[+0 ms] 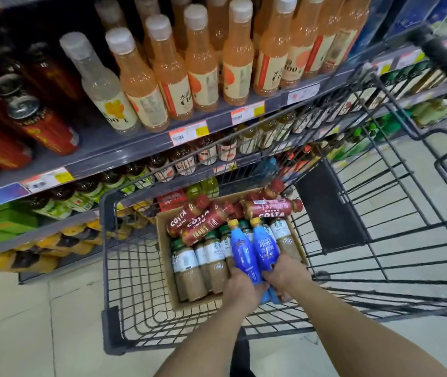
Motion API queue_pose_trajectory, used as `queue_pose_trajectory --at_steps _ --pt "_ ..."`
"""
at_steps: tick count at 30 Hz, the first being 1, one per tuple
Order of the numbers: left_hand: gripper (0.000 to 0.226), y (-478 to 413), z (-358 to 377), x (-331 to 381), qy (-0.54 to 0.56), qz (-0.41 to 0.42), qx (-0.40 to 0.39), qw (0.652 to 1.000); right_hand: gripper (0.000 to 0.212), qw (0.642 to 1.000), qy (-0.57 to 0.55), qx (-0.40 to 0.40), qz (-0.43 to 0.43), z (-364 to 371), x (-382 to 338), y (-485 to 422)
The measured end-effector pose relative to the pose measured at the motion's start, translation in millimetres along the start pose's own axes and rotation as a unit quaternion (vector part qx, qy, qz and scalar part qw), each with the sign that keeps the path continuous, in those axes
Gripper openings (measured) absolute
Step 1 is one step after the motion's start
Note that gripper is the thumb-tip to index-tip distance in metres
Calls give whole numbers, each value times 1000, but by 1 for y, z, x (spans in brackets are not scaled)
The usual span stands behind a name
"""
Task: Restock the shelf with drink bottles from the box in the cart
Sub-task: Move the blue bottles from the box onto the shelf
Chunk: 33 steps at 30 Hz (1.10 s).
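Note:
A cardboard box (165, 257) sits in the black wire cart (135, 295). Inside it lie red Costa coffee bottles (198, 221) at the far end and several beige Starbucks coffee bottles (192, 273) nearer me. Two blue bottles with yellow caps stand out above the box. My left hand (240, 291) grips the lower part of the left blue bottle (242, 254). My right hand (287, 273) grips the base of the right blue bottle (266, 248). The shelf (124, 148) stands beyond the cart to the left.
The upper shelf holds tall orange drink bottles (203, 66), a clear bottle (102, 85) and red cans (42, 123). Lower shelves carry rows of dark-capped bottles (162, 164). The cart handle (445, 61) is at the upper right. Pale tiled floor (26, 322) surrounds the cart.

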<state>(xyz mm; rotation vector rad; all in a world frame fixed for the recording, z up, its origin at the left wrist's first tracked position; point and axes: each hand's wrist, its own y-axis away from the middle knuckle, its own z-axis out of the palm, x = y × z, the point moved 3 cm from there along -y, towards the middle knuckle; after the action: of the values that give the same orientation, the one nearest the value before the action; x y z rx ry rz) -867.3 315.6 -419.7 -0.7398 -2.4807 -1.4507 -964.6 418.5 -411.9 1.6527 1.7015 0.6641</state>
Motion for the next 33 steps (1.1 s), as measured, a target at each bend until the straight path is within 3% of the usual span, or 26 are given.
queue_pose_trajectory --at_steps 3,7,13,23,33 --pt "73 -8 7 1 59 -32 4 998 51 1000 -3 -8 7 2 1 -7" --pt "65 -9 3 -1 50 -21 5 998 48 1000 12 9 8 -2 -1 -2" --pt "55 14 -34 -14 9 32 20 999 68 998 -37 35 27 -7 -2 25" --pt "51 96 -122 -42 50 74 149 985 52 978 -120 133 -108 -26 -53 106" --pt "54 168 -247 -94 164 132 303 930 46 928 -169 185 -275 -40 -177 197"
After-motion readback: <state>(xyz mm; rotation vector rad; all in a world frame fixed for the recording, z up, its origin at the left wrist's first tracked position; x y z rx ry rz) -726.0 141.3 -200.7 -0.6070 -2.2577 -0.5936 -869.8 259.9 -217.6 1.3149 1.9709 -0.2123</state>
